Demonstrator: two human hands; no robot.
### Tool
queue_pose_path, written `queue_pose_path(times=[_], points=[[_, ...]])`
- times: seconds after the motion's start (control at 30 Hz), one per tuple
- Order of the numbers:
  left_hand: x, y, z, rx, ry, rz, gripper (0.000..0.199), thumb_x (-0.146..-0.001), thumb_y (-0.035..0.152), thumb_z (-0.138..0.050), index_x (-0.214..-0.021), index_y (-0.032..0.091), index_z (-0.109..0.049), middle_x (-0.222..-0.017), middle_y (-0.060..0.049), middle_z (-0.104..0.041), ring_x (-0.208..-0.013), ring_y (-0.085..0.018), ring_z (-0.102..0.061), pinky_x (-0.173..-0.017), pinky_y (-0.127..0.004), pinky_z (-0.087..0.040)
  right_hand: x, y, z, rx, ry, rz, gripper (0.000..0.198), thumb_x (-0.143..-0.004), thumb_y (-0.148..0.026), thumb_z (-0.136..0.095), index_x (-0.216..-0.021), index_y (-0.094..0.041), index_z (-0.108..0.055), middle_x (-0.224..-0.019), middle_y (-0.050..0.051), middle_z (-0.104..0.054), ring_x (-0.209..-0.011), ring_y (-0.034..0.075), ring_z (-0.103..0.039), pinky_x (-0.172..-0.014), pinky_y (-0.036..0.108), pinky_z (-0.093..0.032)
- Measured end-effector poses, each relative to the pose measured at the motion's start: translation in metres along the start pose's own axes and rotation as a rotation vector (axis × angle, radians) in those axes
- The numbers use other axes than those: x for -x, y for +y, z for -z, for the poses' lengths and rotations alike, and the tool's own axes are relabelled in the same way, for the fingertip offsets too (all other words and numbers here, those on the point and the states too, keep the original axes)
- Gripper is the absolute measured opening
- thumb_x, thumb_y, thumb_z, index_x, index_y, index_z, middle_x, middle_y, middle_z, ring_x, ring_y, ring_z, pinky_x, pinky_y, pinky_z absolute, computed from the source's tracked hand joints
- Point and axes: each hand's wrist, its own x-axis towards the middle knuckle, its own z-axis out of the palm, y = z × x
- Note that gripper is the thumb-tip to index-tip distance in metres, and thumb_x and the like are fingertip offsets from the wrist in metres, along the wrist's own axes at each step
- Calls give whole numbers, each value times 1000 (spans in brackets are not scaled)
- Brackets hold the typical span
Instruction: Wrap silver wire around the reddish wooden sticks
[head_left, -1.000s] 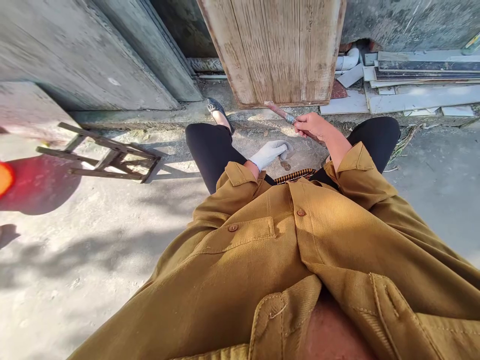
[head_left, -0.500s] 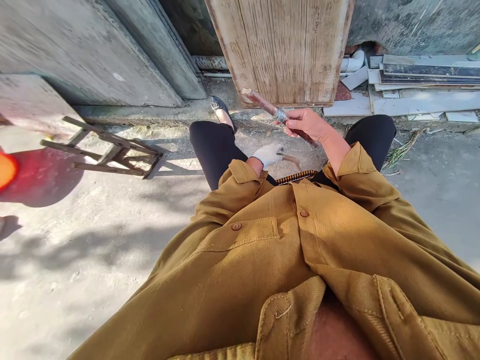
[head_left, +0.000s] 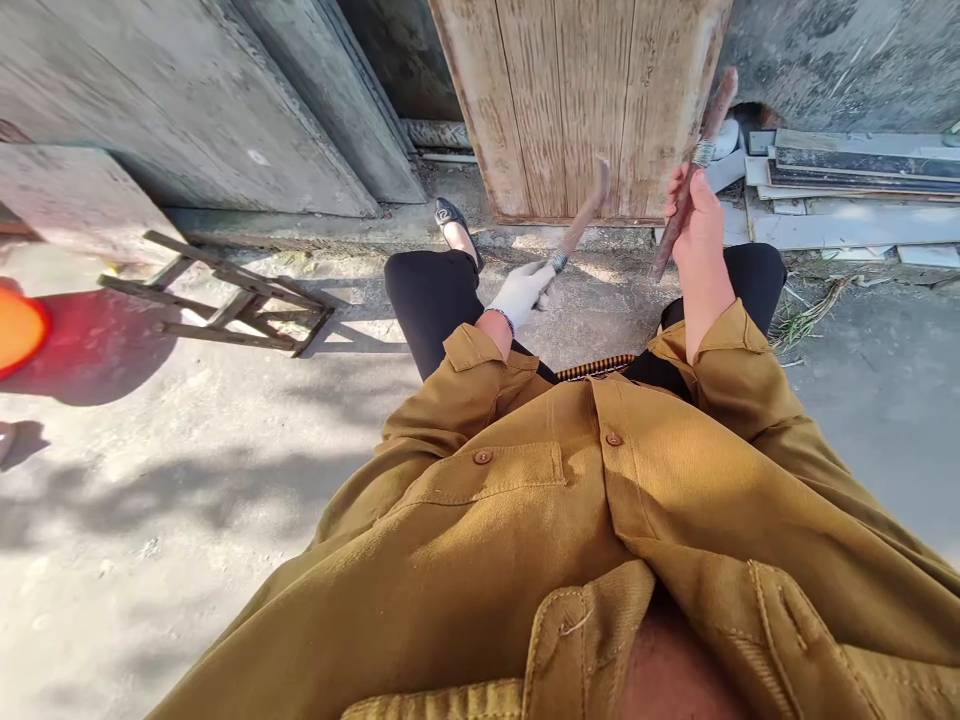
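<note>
My left hand point(head_left: 519, 292), in a whitish glove, is closed around the lower end of a curved wooden handle point(head_left: 582, 222). Metal wire is wound round this handle just above the glove, and its bent tip points up and away from me. What lies inside the fist is hidden. My bare right hand point(head_left: 703, 222) grips a reddish-brown wooden stick point(head_left: 720, 102), held nearly upright. Silvery wire wraps the stick just above my fingers, and its lower end sticks out below them. The two wooden pieces are apart, both over the ground between my knees.
A wooden panel point(head_left: 555, 110) leans against the wall ahead. White boards and strips point(head_left: 847, 215) are stacked at the right. On the left stands a small wooden stool frame point(head_left: 240, 300), near a blurred red object point(head_left: 105, 345). Dry grass point(head_left: 814, 315) lies by my right knee.
My right hand has moved right and turned its stick from slanting left to nearly upright. My left hand has raised the curved handle, which was low and pointing right.
</note>
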Motion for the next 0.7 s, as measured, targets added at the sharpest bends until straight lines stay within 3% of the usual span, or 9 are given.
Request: queue_pose_path(times=[0.03, 0.17, 0.27, 0.33, 0.43, 0.5, 0.57, 0.63, 0.7], points=[[-2, 1, 4, 12, 38, -40, 19, -111, 33, -60, -118, 18, -70, -76, 2, -58, -55, -12, -50, -56, -23, -43, -4, 1, 10, -1, 20, 5, 51, -77, -80, -98, -97, -39, -74, -102, -1, -83, -132, 26, -60, -90, 38, -56], [-10, 2, 13, -68, 159, -174, 33, -104, 27, -63, -132, 15, -76, -84, -3, -70, -62, -15, -57, -65, -26, -52, -2, 0, 19, 66, 26, 49, 50, -85, -78, -93, -104, -37, -72, -113, 0, -82, -119, 23, -60, -87, 36, -52], [-16, 1, 16, -173, 221, -222, 51, -101, 27, -65, -149, 12, -75, -106, -11, -83, -93, -25, -75, -91, -33, -62, 14, -11, -3, 222, -87, 39, 57, -90, -85, -84, -107, -32, -74, -116, 7, -80, -123, 25, -63, -83, 36, -53], [-17, 2, 17, -280, 242, -246, 59, -100, 26, -68, -157, 14, -73, -126, -15, -85, -118, -34, -78, -107, -39, -61, 24, -24, -24, 311, -146, 22, 62, -90, -89, -80, -109, -31, -74, -119, 10, -78, -124, 27, -65, -78, 36, -54], [-15, 11, 17, -536, 250, -219, 61, -102, 27, -71, -162, 19, -70, -138, -19, -82, -130, -42, -77, -112, -47, -59, 29, -49, -58, 398, -218, -62, 69, -80, -92, -87, -115, -34, -74, -133, 8, -78, -124, 29, -66, -77, 36, -58], [-11, 16, 18, -725, 222, -194, 59, -106, 27, -70, -164, 18, -67, -140, -23, -81, -130, -44, -77, -111, -50, -59, 23, -62, -79, 415, -256, -76, 59, -87, -82, -88, -118, -34, -75, -143, 7, -77, -124, 27, -67, -76, 34, -60], [-9, 20, 18, -905, 160, -216, 58, -108, 25, -68, -165, 15, -65, -143, -25, -78, -132, -45, -76, -113, -51, -57, 10, -70, -98, 404, -303, -54, 32, -106, -56, -76, -125, -30, -73, -144, 8, -76, -121, 22, -68, -75, 29, -60], [-7, 22, 20, -1036, 119, -245, 56, -109, 23, -66, -164, 15, -64, -145, -25, -77, -134, -44, -75, -116, -51, -54, -5, -74, -114, 320, -301, -45, 15, -117, -32, -62, -125, -23, -71, -137, 9, -77, -115, 16, -71, -67, 22, -56], [-4, 23, 23, -1085, 118, -248, 54, -111, 23, -65, -165, 16, -64, -145, -24, -77, -135, -43, -74, -119, -51, -50, -20, -75, -127, 240, -301, -70, 14, -121, -18, -55, -120, -18, -69, -124, 8, -79, -105, 12, -72, -59, 17, -50]])
